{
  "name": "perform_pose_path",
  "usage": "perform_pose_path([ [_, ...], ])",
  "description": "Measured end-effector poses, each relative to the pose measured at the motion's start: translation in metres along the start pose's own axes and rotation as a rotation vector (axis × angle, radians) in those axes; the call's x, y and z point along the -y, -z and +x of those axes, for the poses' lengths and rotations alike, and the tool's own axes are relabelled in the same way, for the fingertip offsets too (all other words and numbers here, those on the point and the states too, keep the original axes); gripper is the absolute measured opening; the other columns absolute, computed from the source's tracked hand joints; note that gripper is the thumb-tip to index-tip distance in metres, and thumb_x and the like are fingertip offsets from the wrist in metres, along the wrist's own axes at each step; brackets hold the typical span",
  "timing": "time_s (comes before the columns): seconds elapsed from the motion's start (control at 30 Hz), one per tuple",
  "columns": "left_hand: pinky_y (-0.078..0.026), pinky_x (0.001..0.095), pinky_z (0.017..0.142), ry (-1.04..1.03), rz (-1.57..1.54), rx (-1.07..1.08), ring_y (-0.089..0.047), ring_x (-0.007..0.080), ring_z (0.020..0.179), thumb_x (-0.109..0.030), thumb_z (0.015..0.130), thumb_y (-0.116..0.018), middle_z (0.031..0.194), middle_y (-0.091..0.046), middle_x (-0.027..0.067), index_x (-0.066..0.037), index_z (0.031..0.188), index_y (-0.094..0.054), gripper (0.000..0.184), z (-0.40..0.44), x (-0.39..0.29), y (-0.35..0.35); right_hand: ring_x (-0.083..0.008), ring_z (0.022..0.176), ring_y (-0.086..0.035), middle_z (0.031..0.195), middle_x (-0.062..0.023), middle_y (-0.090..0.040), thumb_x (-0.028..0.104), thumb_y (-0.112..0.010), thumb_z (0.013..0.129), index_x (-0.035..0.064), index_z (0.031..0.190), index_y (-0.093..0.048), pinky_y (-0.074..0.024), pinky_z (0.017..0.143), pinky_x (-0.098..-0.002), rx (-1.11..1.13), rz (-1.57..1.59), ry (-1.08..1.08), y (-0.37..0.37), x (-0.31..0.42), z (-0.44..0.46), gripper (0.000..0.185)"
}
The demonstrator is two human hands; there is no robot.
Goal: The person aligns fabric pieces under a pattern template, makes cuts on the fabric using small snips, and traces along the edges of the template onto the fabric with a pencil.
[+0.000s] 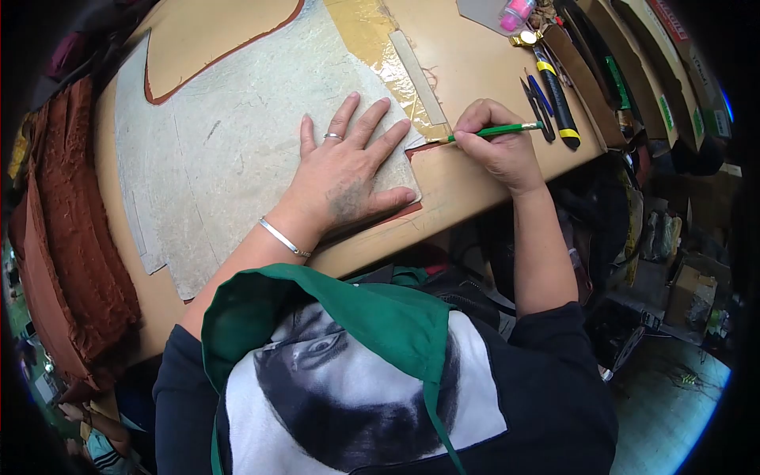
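Note:
My left hand (342, 172) lies flat with fingers spread on a large pale grey pattern sheet (229, 150). Reddish-brown material (147, 85) shows as a thin border under parts of the sheet's edge. Shiny yellow-brown tape (356, 33) covers the sheet's upper right part, with a narrow beige strip (417, 75) beside it. In my right hand (500, 158) is a green pencil (507, 129), pinched between thumb and fingers. Its tip points left, at the corner of the pattern where the brown material peeks out. Whether the tip touches the material is hard to tell.
Folded reddish-brown material (75, 237) hangs over the table's left side. At the right lie a hammer (556, 103) with a black and yellow handle and a slim pointed tool (537, 107). Cardboard boxes (582, 87) line the right edge. A pink-filled clear container (516, 14) stands at the back.

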State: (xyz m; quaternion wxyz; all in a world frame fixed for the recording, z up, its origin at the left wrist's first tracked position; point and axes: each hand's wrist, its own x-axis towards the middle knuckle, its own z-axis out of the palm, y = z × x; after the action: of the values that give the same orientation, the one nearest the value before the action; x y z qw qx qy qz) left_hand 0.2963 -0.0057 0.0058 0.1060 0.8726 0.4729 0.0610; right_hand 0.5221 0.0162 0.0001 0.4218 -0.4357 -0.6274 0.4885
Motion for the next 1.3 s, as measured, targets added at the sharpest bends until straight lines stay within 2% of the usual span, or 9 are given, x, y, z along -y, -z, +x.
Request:
perform_pose_path([
  [0.17, -0.015, 0.0665, 0.091, -0.008, -0.007, -0.005, -0.015, 0.0297, 0.129, -0.059, 0.067, -0.054, 0.138, -0.023, 0.0041, -0.024, 0.129, -0.034, 0.075, 0.000, 0.001, 0.000, -0.0072, 0.066, -0.048, 0.070, -0.0009, -0.052, 0.002, -0.061, 0.070, 0.0034, 0.068, -0.053, -0.0401, 0.060, -0.0208, 0.067, -0.028, 0.042, -0.027, 0.000, 0.006, 0.008],
  [0.3, -0.015, 0.0665, 0.091, -0.007, -0.016, -0.024, -0.015, 0.0296, 0.129, -0.059, 0.067, -0.054, 0.138, -0.023, 0.0042, -0.023, 0.129, -0.035, 0.074, -0.001, 0.002, -0.002, -0.0063, 0.066, -0.047, 0.070, -0.0002, -0.052, 0.001, -0.060, 0.071, 0.0044, 0.069, -0.050, -0.0391, 0.060, -0.0202, -0.036, -0.040, -0.041, 0.007, 0.002, 0.001, 0.010],
  [0.37, -0.016, 0.0664, 0.091, -0.003, -0.019, -0.027, -0.015, 0.0293, 0.129, -0.058, 0.067, -0.055, 0.138, -0.023, 0.0041, -0.023, 0.129, -0.036, 0.073, -0.001, 0.002, -0.002, -0.0064, 0.066, -0.047, 0.071, -0.0003, -0.052, 0.001, -0.059, 0.071, 0.0040, 0.070, -0.050, -0.0392, 0.060, -0.0201, -0.051, -0.153, 0.004, 0.018, 0.005, -0.002, 0.010],
  [0.47, -0.016, 0.0665, 0.091, -0.006, -0.021, -0.033, -0.015, 0.0291, 0.129, -0.058, 0.067, -0.055, 0.138, -0.024, 0.0039, -0.023, 0.128, -0.036, 0.073, -0.001, 0.002, -0.003, -0.0066, 0.067, -0.048, 0.072, -0.0003, -0.052, 0.001, -0.060, 0.071, 0.0037, 0.071, -0.050, -0.0401, 0.061, -0.0203, -0.008, 0.073, 0.077, -0.005, 0.013, -0.001, 0.010],
  [0.6, -0.016, 0.0666, 0.091, -0.014, -0.023, -0.036, -0.015, 0.0291, 0.129, -0.059, 0.067, -0.055, 0.138, -0.024, 0.0040, -0.022, 0.128, -0.036, 0.074, -0.002, 0.002, -0.001, -0.0072, 0.069, -0.050, 0.073, -0.0012, -0.053, 0.002, -0.060, 0.072, 0.0030, 0.072, -0.050, -0.0420, 0.063, -0.0212, 0.008, 0.102, -0.037, -0.033, 0.007, 0.002, 0.010],
  [0.93, -0.016, 0.0662, 0.092, -0.011, -0.024, -0.042, -0.015, 0.0287, 0.129, -0.057, 0.067, -0.055, 0.138, -0.024, 0.0038, -0.023, 0.129, -0.036, 0.073, -0.002, 0.003, -0.003, -0.0062, 0.065, -0.045, 0.068, 0.0005, -0.050, 0.002, -0.058, 0.071, 0.0036, 0.068, -0.049, -0.0380, 0.059, -0.0200, -0.048, -0.121, 0.011, -0.006, 0.002, 0.002, 0.009],
  [1.07, -0.016, 0.0662, 0.092, -0.010, -0.026, -0.032, -0.015, 0.0287, 0.129, -0.057, 0.067, -0.055, 0.138, -0.024, 0.0039, -0.023, 0.129, -0.035, 0.074, -0.002, 0.002, -0.002, -0.0067, 0.067, -0.046, 0.071, -0.0003, -0.051, 0.002, -0.059, 0.070, 0.0032, 0.069, -0.050, -0.0385, 0.061, -0.0206, 0.015, -0.062, 0.079, -0.026, 0.006, 0.002, 0.009],
  [1.17, -0.015, 0.0662, 0.092, -0.011, -0.022, -0.032, -0.015, 0.0286, 0.129, -0.057, 0.067, -0.055, 0.138, -0.024, 0.0039, -0.022, 0.129, -0.035, 0.074, -0.002, 0.002, -0.002, -0.0068, 0.067, -0.046, 0.071, -0.0001, -0.050, 0.002, -0.059, 0.069, 0.0028, 0.069, -0.050, -0.0390, 0.061, -0.0210, 0.030, -0.016, 0.036, -0.033, 0.002, 0.004, 0.009],
  [1.3, -0.015, 0.0663, 0.092, -0.003, -0.021, -0.040, -0.016, 0.0289, 0.129, -0.058, 0.067, -0.055, 0.138, -0.024, 0.0038, -0.022, 0.129, -0.035, 0.074, -0.002, 0.004, -0.003, -0.0072, 0.068, -0.047, 0.070, -0.0008, -0.051, 0.001, -0.058, 0.071, 0.0031, 0.070, -0.049, -0.0389, 0.061, -0.0202, -0.089, -0.059, -0.045, 0.001, 0.004, -0.002, 0.009],
])
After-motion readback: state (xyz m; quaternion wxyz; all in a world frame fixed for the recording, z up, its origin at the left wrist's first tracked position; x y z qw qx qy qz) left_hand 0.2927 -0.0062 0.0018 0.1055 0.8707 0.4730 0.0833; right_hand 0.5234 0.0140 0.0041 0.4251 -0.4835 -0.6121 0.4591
